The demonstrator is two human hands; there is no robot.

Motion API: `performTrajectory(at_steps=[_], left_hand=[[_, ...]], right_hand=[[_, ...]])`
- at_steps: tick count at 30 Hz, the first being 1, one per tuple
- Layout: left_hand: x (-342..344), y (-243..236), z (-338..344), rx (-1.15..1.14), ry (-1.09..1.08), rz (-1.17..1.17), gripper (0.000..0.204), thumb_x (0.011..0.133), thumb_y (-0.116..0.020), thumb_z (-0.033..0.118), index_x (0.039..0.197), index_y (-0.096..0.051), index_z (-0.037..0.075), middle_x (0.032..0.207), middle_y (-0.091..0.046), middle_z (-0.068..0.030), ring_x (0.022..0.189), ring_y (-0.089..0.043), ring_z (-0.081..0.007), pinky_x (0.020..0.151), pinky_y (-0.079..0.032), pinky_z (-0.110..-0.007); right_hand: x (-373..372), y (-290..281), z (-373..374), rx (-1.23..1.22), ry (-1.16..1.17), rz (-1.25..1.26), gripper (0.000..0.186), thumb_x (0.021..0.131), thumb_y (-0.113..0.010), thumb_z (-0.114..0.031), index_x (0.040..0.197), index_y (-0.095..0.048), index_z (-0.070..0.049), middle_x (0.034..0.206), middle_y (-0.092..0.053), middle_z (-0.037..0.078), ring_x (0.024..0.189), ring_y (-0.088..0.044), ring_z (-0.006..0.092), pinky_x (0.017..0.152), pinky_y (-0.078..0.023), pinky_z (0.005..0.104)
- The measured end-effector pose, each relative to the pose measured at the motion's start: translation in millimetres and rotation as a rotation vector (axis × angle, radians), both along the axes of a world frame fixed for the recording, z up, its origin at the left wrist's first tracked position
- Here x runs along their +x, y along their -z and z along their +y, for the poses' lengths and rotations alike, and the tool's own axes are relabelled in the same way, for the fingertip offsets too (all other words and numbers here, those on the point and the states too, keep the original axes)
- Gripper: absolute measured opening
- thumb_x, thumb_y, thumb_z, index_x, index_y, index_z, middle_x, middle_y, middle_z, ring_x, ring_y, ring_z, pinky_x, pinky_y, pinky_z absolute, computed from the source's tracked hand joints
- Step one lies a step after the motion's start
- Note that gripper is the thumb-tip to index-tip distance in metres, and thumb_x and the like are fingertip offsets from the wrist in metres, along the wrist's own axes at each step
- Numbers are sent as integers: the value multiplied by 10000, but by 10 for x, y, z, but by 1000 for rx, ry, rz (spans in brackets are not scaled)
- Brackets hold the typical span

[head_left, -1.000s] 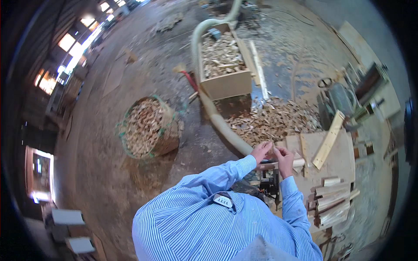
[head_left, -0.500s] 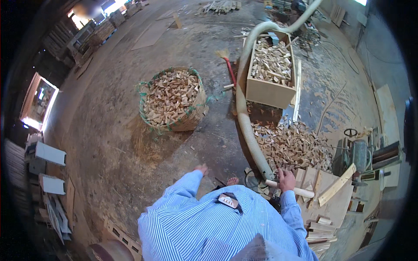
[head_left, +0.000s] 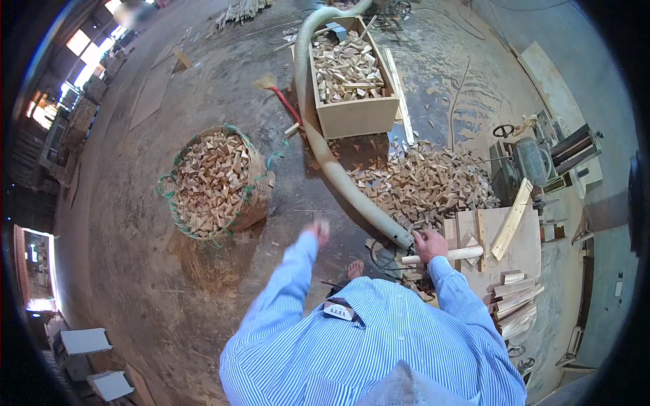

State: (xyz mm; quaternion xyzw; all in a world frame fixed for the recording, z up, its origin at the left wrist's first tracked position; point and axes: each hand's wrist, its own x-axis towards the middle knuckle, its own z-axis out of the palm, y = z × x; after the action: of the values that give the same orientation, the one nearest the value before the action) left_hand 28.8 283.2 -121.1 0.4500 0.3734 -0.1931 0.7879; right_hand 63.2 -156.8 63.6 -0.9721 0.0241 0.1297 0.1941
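Note:
My left hand (head_left: 318,233) is out in front of my body, over the floor, apart from the woven basket (head_left: 261,193) ahead of it. Motion smears its fingers; a pale patch shows at their tips, but I cannot make out what it is. My right hand (head_left: 430,245) is closed over a pale round wooden rod (head_left: 466,253), next to the lower end of a ribbed hose (head_left: 382,220). Triangular wood offcuts (head_left: 210,179) fill the basket, which has green strapping around its rim.
A wooden box (head_left: 359,116) of offcuts stands ahead, with a red-handled brush (head_left: 286,103) left of the hose. Loose offcuts (head_left: 433,183) lie heaped on the floor. At right are a board-topped surface (head_left: 521,237), stacked wood strips (head_left: 518,301) and a machine with a handwheel (head_left: 503,130).
My view has turned to the right, so the basket and box sit further left. My left hand has reached forward, away from my body. My right hand stays at the rod.

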Motion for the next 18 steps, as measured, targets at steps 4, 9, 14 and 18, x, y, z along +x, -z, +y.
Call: performTrajectory(at_steps=[4,9,14,18], left_hand=[[2444,-1591,334,-123,-411,-540,571,1024,-578,401,1456,-443,52,1427,-533,-181,1220,-589,-325,1001,-545,-477],[3090,-2258,53,209,-247,-774,453,1009,-634,278,1371,-472,60,1120,-667,-134,912,-708,-256,788,-620,-393],[1865,-684,-731,772,459,-548,297,1017,-564,387,1024,-631,98,849,-679,-64,683,-665,-190,574,-530,-380],[71,225,-961,894,1038,-231,523,866,-688,544,892,-746,25,777,-731,-134,660,-689,-257,680,-559,-411]], right_hand=[[-18,-83,56,2,2,-39,501,933,-616,-551,905,-758,-71,955,-724,149,912,-689,349,818,-533,448],[-45,-22,13,18,28,-53,499,931,-620,-542,883,-744,-61,957,-719,150,905,-682,356,811,-529,458],[-61,40,-77,51,22,-140,505,934,-608,-551,912,-729,-61,972,-709,155,918,-677,369,816,-529,477],[-71,29,-141,33,1,-136,508,934,-604,-553,921,-733,-62,969,-716,158,911,-687,370,814,-539,475]])
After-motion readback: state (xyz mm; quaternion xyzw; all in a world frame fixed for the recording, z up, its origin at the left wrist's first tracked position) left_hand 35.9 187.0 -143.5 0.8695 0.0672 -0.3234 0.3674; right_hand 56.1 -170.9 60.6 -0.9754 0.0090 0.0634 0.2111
